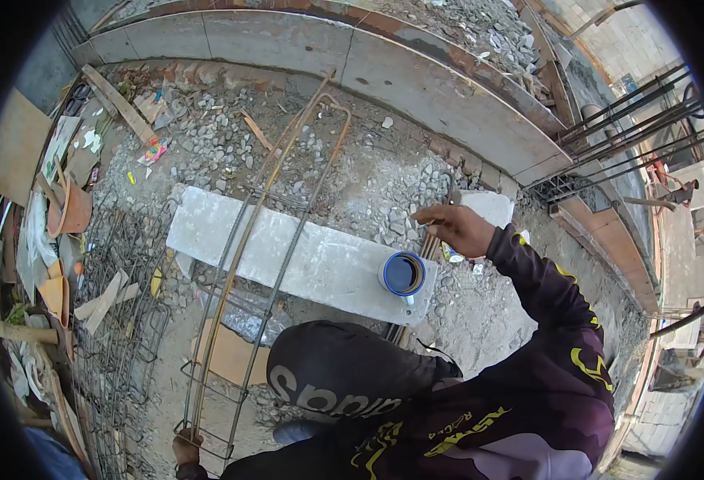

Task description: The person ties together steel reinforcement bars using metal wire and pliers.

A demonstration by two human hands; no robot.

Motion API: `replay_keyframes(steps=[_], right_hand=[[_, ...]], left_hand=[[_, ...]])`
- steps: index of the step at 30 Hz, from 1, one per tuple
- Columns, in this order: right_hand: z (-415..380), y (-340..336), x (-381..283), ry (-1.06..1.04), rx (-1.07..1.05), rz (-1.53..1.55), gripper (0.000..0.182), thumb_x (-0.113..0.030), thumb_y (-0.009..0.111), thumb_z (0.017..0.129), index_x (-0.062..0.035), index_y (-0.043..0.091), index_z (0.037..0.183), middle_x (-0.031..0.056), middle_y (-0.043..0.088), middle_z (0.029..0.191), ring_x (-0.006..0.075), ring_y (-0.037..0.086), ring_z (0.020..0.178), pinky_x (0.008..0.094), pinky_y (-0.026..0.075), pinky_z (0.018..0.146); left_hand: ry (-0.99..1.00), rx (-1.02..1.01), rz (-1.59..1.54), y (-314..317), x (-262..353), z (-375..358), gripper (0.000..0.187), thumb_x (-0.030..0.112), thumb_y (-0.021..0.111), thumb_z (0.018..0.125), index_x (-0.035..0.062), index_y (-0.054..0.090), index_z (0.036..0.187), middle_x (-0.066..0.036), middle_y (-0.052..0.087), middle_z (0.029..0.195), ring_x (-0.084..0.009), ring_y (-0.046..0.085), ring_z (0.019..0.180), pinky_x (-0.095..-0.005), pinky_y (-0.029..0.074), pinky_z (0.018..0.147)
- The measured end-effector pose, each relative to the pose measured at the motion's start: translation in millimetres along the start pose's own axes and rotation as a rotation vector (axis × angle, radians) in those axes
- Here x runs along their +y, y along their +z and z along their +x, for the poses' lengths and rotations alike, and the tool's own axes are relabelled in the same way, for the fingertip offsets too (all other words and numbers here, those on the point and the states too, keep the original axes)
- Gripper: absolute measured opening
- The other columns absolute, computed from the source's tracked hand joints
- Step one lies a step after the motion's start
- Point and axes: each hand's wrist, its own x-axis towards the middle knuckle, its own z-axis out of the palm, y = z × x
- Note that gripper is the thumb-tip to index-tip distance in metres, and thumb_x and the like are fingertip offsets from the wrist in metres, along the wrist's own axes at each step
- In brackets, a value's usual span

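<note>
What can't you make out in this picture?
All in the head view:
- Right hand: whether the fingertips pinch something; too small.
- Left hand: how its fingers wrap the steel bar cage; the bars partly cover them.
- Blue-rimmed mug: what the dark contents are; no detail shows.
- Blue item, lower left: its full shape; cut off by the dark border.

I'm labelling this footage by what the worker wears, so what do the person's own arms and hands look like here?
Both hands are without gloves. The right hand comes out of a long, dark purple-black sleeve with bright yellow markings along it. Only a little dark cloth shows at the wrist of the left hand, too little to make out any pattern.
</note>
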Motion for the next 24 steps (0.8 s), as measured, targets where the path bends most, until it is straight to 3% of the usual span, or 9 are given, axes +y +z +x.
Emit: replay_keyframes(steps=[2,6,9,11,13,15,18,22,24], right_hand=[[-28.2,13.5,12.8,0.070,0.021,0.012,0.033,-0.008,0.052,0.094,-0.0005,0.056,0.125,0.0192,0.065,0.113,0.0305,0.064,0.103,0.0386,0.051,0.090],[-22.3,6.5,42.8,0.238,0.044,0.198,0.036,-0.014,0.054,0.098,-0.0005,0.053,0.131,0.0130,0.061,0.124,0.0205,0.058,0.115,0.0356,0.045,0.099],[45.5,-25.8,59.0,0.181,0.096,0.132,0.037,-0.021,0.054,0.098,-0.0017,0.055,0.130,0.0115,0.063,0.119,0.0181,0.060,0.108,0.0336,0.048,0.093],[112.3,-34.2,82.1,0.020,0.215,-0.068,0.035,-0.025,0.056,0.095,-0.0043,0.062,0.122,0.0164,0.068,0.108,0.0264,0.067,0.093,0.0371,0.051,0.083],[176.5,-34.1,66.8,-0.119,0.243,-0.214,0.034,-0.025,0.057,0.094,-0.0042,0.063,0.121,0.0167,0.069,0.107,0.0269,0.068,0.092,0.0387,0.051,0.083],[228.5,-18.7,36.6,-0.058,0.171,-0.184,0.037,-0.027,0.059,0.094,0.0009,0.063,0.118,0.0185,0.069,0.105,0.0274,0.069,0.088,0.0393,0.055,0.075],[287.7,19.8,-0.5,0.286,0.076,0.349,0.041,-0.028,0.059,0.094,0.0070,0.062,0.115,0.0199,0.069,0.102,0.0292,0.070,0.080,0.0386,0.060,0.063],[343.5,64.6,10.7,0.437,0.197,0.655,0.043,-0.026,0.060,0.094,0.0127,0.056,0.112,0.0220,0.066,0.099,0.0304,0.070,0.072,0.0396,0.061,0.054],[342.7,70.2,2.7,0.463,0.223,0.713,0.041,-0.023,0.061,0.094,0.0134,0.055,0.111,0.0226,0.066,0.094,0.0302,0.070,0.067,0.0384,0.061,0.051]], left_hand=[[-0.053,-0.054,0.263,-5.5,0.7,2.9,0.027,0.012,0.074,0.069,0.0008,0.072,0.093,-0.011,0.071,0.079,-0.0190,0.067,0.075,-0.0346,0.054,0.068],[-0.147,-0.005,0.044,0.6,-7.3,-3.2,0.031,0.022,0.082,0.066,0.0030,0.073,0.089,-0.011,0.070,0.075,-0.0210,0.067,0.071,-0.0365,0.053,0.066],[-0.213,0.053,-0.072,7.3,-5.5,-4.5,0.035,0.027,0.084,0.067,0.0025,0.072,0.088,-0.009,0.069,0.073,-0.0181,0.064,0.068,-0.0357,0.051,0.064],[-0.230,0.080,-0.067,14.1,-18.6,-8.9,0.037,0.031,0.084,0.069,0.0024,0.072,0.088,-0.009,0.069,0.073,-0.0180,0.064,0.068,-0.0358,0.051,0.065],[-0.237,0.121,-0.130,14.0,-3.6,-16.4,0.040,0.033,0.085,0.067,0.0016,0.072,0.088,-0.009,0.069,0.074,-0.0175,0.064,0.069,-0.0362,0.050,0.066],[-0.265,0.246,-0.198,29.1,-11.5,-13.1,0.041,0.034,0.086,0.067,0.0018,0.072,0.089,-0.008,0.070,0.075,-0.0176,0.064,0.070,-0.0356,0.050,0.066],[-0.277,0.334,-0.166,22.7,15.6,-25.0,0.042,0.035,0.086,0.068,0.0027,0.073,0.091,-0.009,0.070,0.076,-0.0179,0.064,0.072,-0.0343,0.050,0.069],[-0.277,0.386,-0.399,33.1,21.2,-37.8,0.040,0.033,0.085,0.070,0.0046,0.073,0.096,-0.014,0.071,0.084,-0.0230,0.067,0.078,-0.0350,0.051,0.075],[-0.244,0.472,-0.203,33.4,31.7,-46.1,0.040,0.030,0.085,0.069,0.0054,0.073,0.098,-0.016,0.071,0.091,-0.0279,0.067,0.082,-0.0372,0.052,0.076]])
